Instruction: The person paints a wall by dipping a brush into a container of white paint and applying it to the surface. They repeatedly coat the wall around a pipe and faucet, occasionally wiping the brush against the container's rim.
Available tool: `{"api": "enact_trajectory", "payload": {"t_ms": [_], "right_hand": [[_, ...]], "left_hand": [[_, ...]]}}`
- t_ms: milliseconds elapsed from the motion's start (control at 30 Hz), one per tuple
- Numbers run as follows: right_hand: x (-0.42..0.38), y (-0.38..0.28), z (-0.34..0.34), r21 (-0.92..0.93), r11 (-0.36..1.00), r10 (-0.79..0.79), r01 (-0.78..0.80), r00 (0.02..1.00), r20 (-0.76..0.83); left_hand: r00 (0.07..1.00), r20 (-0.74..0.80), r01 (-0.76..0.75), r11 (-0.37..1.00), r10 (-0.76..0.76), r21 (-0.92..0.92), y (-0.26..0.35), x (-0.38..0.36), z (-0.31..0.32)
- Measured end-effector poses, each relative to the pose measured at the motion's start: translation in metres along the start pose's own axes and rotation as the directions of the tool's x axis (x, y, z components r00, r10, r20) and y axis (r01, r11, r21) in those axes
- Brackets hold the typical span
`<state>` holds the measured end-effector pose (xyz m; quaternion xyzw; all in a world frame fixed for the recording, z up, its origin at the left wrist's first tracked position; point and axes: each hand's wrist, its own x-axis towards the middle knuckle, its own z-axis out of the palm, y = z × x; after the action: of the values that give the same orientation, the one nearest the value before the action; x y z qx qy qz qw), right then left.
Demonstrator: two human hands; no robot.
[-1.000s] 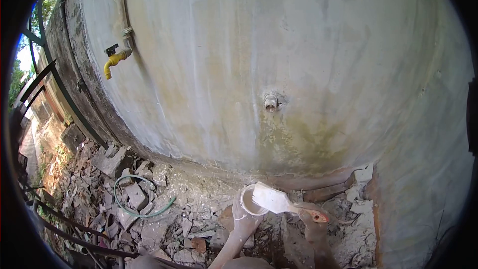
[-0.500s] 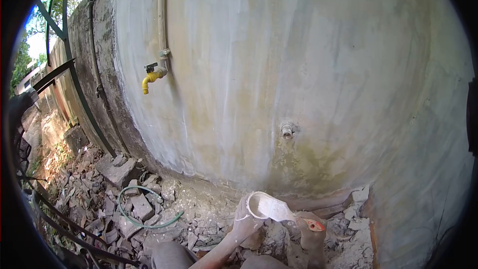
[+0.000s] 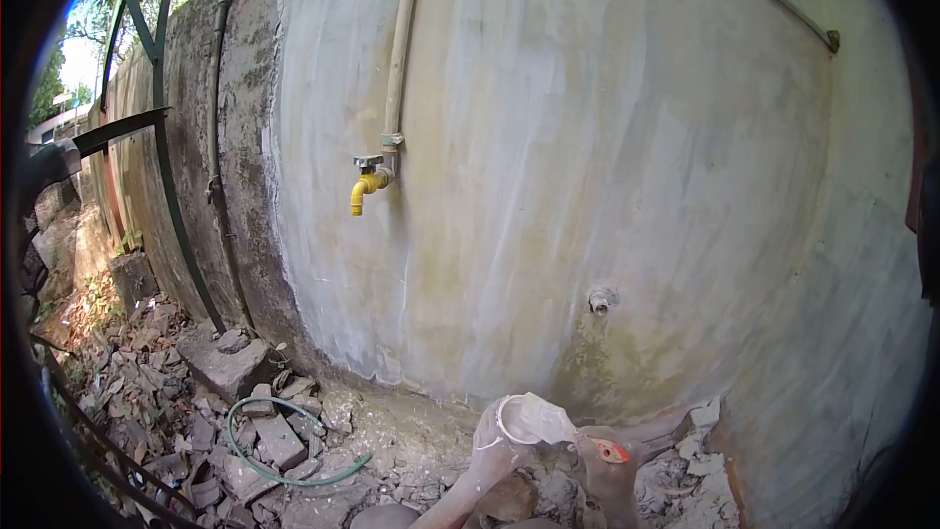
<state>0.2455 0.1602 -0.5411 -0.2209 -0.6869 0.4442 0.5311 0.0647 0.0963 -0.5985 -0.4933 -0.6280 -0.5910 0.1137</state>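
Observation:
My left hand is wrapped round a round, whitish cup, low in the view in front of the wall's foot. The cup is tilted, with its mouth towards the right. My right hand is closed on a scraper whose red handle end shows at the fingers. Its wide, white-smeared blade lies at the cup's mouth. Whitish material coats both hands. What is inside the cup cannot be made out.
A streaked, painted wall fills the view, with a yellow tap and a short pipe stub. A green hose lies on broken rubble at the lower left. Dark metal bars stand at the left.
The camera view has shifted, so the tap and pipe stub appear farther right and lower. Both hands still hold the cup and scraper, close together.

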Motion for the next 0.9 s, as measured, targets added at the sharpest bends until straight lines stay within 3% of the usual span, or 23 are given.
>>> {"api": "enact_trajectory", "payload": {"t_ms": [200, 267, 367, 500, 567, 767, 900], "right_hand": [[-0.007, -0.006, 0.016, -0.076, 0.984, -0.153, 0.159, 0.985, 0.081], [-0.011, -0.011, 0.022, 0.012, 0.992, -0.124, 0.124, 0.992, -0.030], [-0.015, -0.021, 0.022, -0.128, 0.990, -0.042, 0.050, 0.997, 0.066], [-0.017, -0.016, 0.025, -0.057, 0.996, -0.072, 0.074, 0.996, 0.046], [-0.019, 0.002, 0.026, 0.204, 0.971, 0.145, -0.123, 0.984, -0.100], [-0.020, -0.011, 0.031, 0.116, 0.992, 0.067, -0.053, 0.991, -0.115], [-0.017, 0.004, 0.029, 0.195, 0.975, 0.139, -0.106, 0.976, -0.168]], "left_hand": [[1.000, -0.021, -0.007, 0.999, 0.008, 0.043, -0.001, -0.003, -0.021], [1.000, -0.016, -0.011, 0.999, 0.012, 0.039, -0.001, 0.000, -0.025], [0.999, -0.039, 0.004, 0.999, -0.003, 0.031, -0.003, 0.000, -0.018], [0.999, -0.023, -0.035, 0.997, 0.036, 0.065, -0.008, 0.000, -0.013], [1.000, -0.012, -0.018, 0.999, 0.018, 0.040, -0.006, 0.000, -0.015], [0.989, 0.035, -0.144, 0.990, 0.144, 0.000, -0.011, 0.003, -0.021], [1.000, 0.006, -0.029, 0.994, 0.030, -0.108, -0.021, -0.003, -0.010]]}}
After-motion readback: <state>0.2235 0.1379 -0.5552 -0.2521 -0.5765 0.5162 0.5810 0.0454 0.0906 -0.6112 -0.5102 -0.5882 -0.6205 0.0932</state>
